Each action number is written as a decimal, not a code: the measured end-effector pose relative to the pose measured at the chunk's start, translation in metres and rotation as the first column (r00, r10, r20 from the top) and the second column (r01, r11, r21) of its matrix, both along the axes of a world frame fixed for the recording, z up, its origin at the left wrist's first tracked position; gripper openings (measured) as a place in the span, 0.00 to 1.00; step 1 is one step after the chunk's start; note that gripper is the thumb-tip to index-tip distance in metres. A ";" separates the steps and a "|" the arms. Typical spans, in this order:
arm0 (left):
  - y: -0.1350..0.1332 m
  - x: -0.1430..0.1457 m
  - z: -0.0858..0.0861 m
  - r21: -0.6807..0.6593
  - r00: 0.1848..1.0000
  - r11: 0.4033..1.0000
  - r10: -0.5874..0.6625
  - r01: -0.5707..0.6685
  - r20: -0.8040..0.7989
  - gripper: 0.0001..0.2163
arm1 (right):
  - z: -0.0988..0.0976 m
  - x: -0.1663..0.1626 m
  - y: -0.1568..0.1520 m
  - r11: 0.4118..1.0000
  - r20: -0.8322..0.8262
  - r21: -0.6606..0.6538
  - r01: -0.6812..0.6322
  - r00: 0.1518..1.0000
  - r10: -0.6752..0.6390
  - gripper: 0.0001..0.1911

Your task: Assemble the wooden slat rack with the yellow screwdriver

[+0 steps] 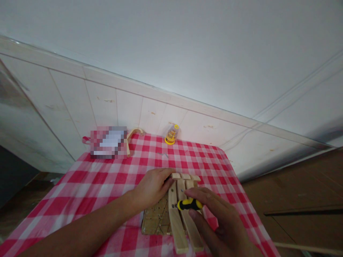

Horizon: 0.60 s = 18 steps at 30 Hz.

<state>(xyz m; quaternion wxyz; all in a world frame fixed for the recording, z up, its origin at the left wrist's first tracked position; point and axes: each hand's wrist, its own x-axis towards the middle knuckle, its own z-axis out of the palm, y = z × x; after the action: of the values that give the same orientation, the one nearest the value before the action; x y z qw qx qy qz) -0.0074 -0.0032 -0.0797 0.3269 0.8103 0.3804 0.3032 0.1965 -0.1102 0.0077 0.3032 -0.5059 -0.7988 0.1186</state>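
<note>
My right hand (219, 217) is closed around a short screwdriver (190, 204) with a yellow and black handle. The tool lies sideways, its tip end pointing left at a screw in the nearest wooden strip. My left hand (151, 187) grips the upper left edge of the curved wooden piece (178, 233), thumb and fingers on its side. This piece is made of pale curved strips lying side by side, with screw heads or holes showing. Under it lies a brown board (155, 219) with small holes and scratches. My right hand hides part of the strips.
A red and white checked cloth (128, 175) covers the table. At the back stand a yellow-capped plastic bottle (172, 135), another curved wooden piece (129, 144) and a blurred-out item (108, 142). Small metal pieces (163, 154) lie nearby. A panelled wall (128, 107) borders the far edge.
</note>
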 end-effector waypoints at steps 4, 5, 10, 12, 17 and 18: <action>0.000 0.000 0.001 -0.008 1.000 1.000 -0.003 0.003 -0.006 0.14 | 0.003 -0.002 0.001 0.999 0.003 0.022 -0.026 1.000 0.026 0.18; -0.001 0.000 0.002 -0.012 1.000 1.000 -0.006 0.006 -0.008 0.14 | 0.003 -0.003 0.003 0.999 -0.009 0.036 -0.026 1.000 0.026 0.17; -0.001 0.000 0.003 -0.020 1.000 1.000 -0.013 0.013 -0.014 0.14 | 0.005 -0.008 0.009 0.997 -0.056 0.072 -0.014 0.998 0.018 0.13; 0.000 0.000 0.002 -0.015 1.000 1.000 -0.008 0.008 -0.016 0.14 | 0.007 -0.010 0.010 0.998 -0.085 0.059 -0.022 0.996 0.027 0.12; 0.000 0.000 0.001 -0.009 1.000 1.000 -0.002 0.001 -0.014 0.13 | 0.007 -0.011 0.011 0.998 -0.108 0.048 0.038 0.994 -0.033 0.10; 0.000 0.000 0.002 -0.010 1.000 1.000 -0.004 0.004 -0.015 0.13 | 0.005 -0.010 0.011 0.998 -0.108 0.040 0.055 0.993 -0.050 0.09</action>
<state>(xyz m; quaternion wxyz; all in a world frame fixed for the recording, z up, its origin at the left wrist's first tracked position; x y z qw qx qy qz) -0.0079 -0.0037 -0.0780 0.3286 0.8116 0.3827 0.2946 0.1864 -0.0990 0.0130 0.3594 -0.5131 -0.7702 0.1201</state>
